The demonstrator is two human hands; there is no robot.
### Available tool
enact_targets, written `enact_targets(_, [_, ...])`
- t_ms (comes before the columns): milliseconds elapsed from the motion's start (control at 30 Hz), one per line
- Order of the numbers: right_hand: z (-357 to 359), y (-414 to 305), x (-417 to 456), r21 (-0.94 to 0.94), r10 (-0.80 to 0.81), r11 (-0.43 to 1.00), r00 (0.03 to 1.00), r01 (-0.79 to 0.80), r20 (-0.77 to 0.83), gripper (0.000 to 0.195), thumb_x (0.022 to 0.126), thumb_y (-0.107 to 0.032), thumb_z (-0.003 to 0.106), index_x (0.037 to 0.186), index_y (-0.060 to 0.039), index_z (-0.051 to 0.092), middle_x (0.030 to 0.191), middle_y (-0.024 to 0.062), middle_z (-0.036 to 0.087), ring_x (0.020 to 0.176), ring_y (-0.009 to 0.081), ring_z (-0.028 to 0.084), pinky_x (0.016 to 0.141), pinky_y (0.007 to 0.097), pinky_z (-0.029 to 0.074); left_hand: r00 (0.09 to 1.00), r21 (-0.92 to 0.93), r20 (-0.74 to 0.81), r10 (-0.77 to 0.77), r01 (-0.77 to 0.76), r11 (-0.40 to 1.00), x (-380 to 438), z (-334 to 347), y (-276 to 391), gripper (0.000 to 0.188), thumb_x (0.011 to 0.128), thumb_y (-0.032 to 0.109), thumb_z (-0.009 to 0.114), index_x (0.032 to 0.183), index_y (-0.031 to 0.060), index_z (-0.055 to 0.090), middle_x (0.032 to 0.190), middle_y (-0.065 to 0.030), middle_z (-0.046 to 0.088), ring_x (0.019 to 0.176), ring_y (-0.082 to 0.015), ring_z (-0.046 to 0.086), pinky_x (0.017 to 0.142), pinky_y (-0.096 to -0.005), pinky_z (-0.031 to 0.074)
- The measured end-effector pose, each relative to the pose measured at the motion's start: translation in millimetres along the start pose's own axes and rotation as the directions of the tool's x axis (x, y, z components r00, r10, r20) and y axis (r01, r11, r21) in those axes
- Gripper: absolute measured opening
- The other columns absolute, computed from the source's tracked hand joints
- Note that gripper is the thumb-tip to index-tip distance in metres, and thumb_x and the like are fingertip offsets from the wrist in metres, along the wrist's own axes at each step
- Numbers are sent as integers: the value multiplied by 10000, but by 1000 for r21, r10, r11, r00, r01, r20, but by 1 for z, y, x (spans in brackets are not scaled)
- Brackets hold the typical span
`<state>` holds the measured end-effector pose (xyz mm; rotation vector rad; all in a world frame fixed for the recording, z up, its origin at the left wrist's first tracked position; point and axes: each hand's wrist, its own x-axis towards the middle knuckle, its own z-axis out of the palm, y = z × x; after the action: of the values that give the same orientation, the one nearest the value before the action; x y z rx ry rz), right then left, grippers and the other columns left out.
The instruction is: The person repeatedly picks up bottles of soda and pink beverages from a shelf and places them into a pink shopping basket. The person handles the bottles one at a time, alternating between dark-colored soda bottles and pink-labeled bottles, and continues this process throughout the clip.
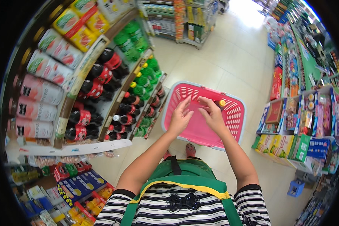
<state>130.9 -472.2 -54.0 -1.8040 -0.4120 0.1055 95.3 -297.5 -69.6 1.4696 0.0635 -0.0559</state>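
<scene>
Both hands are held out over a pink plastic shopping basket point(197, 124) with a pale blue-grey rim. My left hand point(181, 115) hangs above its left part, thumb and fingers apart, with nothing in it. Facing it, my right hand point(212, 113) is also bare, its fingers spread and slightly curled. Beyond the right hand, a dark bottle with a yellow cap point(221, 103) stands at the basket's far right side, its lower part hidden by that hand. Much of the basket's floor shows pink between the hands.
On the left, tiered shelves hold cola bottles point(83, 117), green soda bottles point(139, 90) and large juice bottles point(49, 69). Boxed goods point(282, 147) line the right side. Another shelf unit point(196, 25) stands ahead on the tiled floor point(228, 65). Orange-drink packs point(93, 204) sit at lower left.
</scene>
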Motion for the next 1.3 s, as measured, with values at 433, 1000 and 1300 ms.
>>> enact_targets(433, [-88, 110, -24, -351, -5, 935, 990, -45, -141, 517, 834, 31, 668, 1328, -34, 530, 1287, 182, 595, 1196, 340, 585, 1009, 397, 481, 974, 427, 214, -71, -28, 904, 58, 88, -87, 632, 835, -3, 655, 1439, 22, 469, 1415, -181, 549, 1322, -275, 525, 1067, -357, 449])
enact_targets(1000, [-58, 80, -23, -211, 76, 972, 991, -98, -112, 330, 859, -50, 726, 1138, 1, 556, 965, 153, 664, 872, 259, 683, 761, 350, 546, 978, 449, 207, -40, -58, 891, 32, 76, -89, 815, 747, 29, 723, 1492, 55, 393, 1454, -185, 502, 1311, -319, 524, 1063, -379, 459])
enact_targets(1300, [-45, -5, 1, -94, 45, 994, 997, -50, -55, 337, 874, -88, 742, 1140, 33, 574, 966, 142, 699, 882, 198, 707, 739, 315, 581, 985, 253, 166, 35, -77, 964, 17, 41, -43, 868, 622, 41, 867, 1390, 77, 463, 1271, -108, 605, 1193, -219, 592, 1017, -363, 483])
